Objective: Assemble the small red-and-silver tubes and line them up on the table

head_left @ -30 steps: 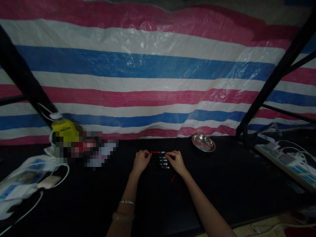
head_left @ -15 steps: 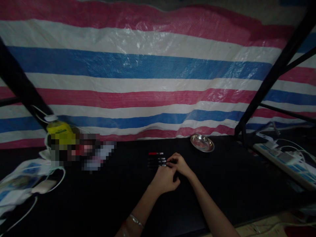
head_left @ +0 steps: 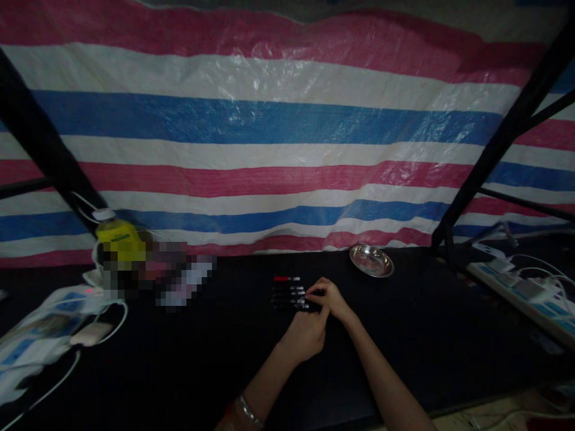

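Observation:
A red pen lies farthest back in a neat row, its clear or silvery end to the right. In front of it several black pens lie side by side and parallel, hard to part from the dark table. My right hand has thumb and forefinger pinched at the right end of one black pen. Nearer to me, my left hand is curled at the right end of the nearest pens. Its fingertips meet the underside of my right hand, and whatever they hold is hidden. A shiny bracelet circles the left wrist.
A round metal dish stands back right on the black table. At left are a yellow bottle, blurred items and power strips with cables; another power strip lies right. A striped sheet hangs behind.
The view has turned slightly left. My left hand has drawn back a little to the right, uncovering the nearest black pen. My right hand stays by the pen ends.

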`<state>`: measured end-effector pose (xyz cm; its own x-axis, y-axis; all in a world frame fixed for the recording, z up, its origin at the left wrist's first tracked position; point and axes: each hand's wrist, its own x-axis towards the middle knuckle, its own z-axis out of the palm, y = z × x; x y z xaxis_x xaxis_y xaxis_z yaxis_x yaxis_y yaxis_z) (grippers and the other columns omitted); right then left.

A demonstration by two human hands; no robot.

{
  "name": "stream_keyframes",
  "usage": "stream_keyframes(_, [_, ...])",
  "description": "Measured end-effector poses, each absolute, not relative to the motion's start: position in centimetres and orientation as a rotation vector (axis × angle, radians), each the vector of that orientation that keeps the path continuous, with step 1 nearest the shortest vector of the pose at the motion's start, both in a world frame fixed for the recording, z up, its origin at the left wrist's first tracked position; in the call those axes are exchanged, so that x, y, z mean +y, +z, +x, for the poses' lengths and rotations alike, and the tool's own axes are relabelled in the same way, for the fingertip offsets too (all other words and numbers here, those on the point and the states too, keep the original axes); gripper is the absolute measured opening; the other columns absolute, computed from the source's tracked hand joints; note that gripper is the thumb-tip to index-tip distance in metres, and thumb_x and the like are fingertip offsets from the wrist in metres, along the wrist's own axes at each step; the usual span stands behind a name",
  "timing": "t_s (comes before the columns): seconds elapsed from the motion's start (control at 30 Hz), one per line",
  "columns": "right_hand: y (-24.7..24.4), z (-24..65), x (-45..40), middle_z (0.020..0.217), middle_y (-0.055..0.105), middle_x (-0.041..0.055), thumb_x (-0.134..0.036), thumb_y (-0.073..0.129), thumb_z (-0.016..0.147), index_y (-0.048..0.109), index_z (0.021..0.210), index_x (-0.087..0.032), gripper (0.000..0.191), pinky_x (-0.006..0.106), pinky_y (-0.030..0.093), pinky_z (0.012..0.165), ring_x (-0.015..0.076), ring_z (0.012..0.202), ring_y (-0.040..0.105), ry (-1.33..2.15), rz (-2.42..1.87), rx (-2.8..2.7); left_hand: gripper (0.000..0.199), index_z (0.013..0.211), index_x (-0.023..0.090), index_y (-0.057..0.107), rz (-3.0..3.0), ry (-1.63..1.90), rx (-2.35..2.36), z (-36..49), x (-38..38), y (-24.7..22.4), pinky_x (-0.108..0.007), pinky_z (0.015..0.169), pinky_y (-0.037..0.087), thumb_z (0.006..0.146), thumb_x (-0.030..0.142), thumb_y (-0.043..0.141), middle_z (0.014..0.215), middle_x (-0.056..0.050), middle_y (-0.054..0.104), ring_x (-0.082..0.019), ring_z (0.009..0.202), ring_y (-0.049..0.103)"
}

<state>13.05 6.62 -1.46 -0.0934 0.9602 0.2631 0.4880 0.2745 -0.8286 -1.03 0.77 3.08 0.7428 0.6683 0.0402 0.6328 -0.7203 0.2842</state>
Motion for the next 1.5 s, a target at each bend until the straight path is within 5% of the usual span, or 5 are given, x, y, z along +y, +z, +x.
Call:
stream_keyframes(0.47, [-1.5,13.0,6.7,0.071,0.056,0.0007,-0.022,0.073,0.063,0.071,0.069,-0.020,0.007,0.025,0.042,0.063,0.0132,0.068,0.051,0.726,-1.340,-1.683,0.022,0.100,0.020,0.048,2.513,0.340,0.989,-1.8,1.5,3.0,-0.029,0.068,0.045,0.084,0.013,0.034,0.084,-0.006,0.063,-0.020,0.076,0.062])
stream_keyframes(0.77, [-1.4,14.9,6.6,0.066,0.054,-0.0018,-0.014,0.062,0.065,0.066,0.068,-0.016,0.005,0.022,0.040,0.057,0.0109,0.062,0.050,0.799,-1.295,-1.700,0.024,0.102,0.022,0.052,2.110,0.859,0.998,-1.7,2.3,3.1,-0.026,0.073,0.044,0.090,0.023,0.031,0.091,-0.005,0.063,-0.017,0.083,0.061])
stream_keyframes(0.9, [-1.4,14.9,6.3,0.071,0.054,-0.0011,-0.015,0.063,0.065,0.068,0.077,-0.018,0.013,0.023,0.041,0.058,0.0114,0.063,0.050,0.749,-1.327,-1.747,0.022,0.097,0.020,0.054,1.892,1.071,1.063,-1.6,3.1,2.4,-0.023,0.062,0.043,0.089,0.030,0.035,0.071,-0.001,0.058,-0.012,0.063,0.058])
stream_keyframes(1.17, [-1.4,14.2,6.3,0.072,0.056,0.0018,-0.021,0.063,0.071,0.071,0.075,-0.020,0.009,0.025,0.042,0.060,0.0127,0.064,0.051,0.673,-1.325,-1.771,0.032,0.098,0.015,0.052,1.342,1.256,1.008,-1.0,4.3,0.8,-0.018,0.040,0.035,0.079,0.042,0.050,0.063,0.003,0.053,-0.007,0.042,0.051])
stream_keyframes(1.5, [-1.3,13.3,6.8,0.067,0.060,0.0017,-0.042,0.054,0.076,0.064,0.098,-0.017,0.035,0.025,0.040,0.052,0.0122,0.055,0.049,0.785,-1.205,-1.390,0.033,0.092,0.014,0.061,1.211,1.404,1.076,-1.4,4.5,1.5,-0.020,0.048,0.045,0.072,0.040,0.059,0.069,-0.001,0.061,-0.010,0.053,0.055])
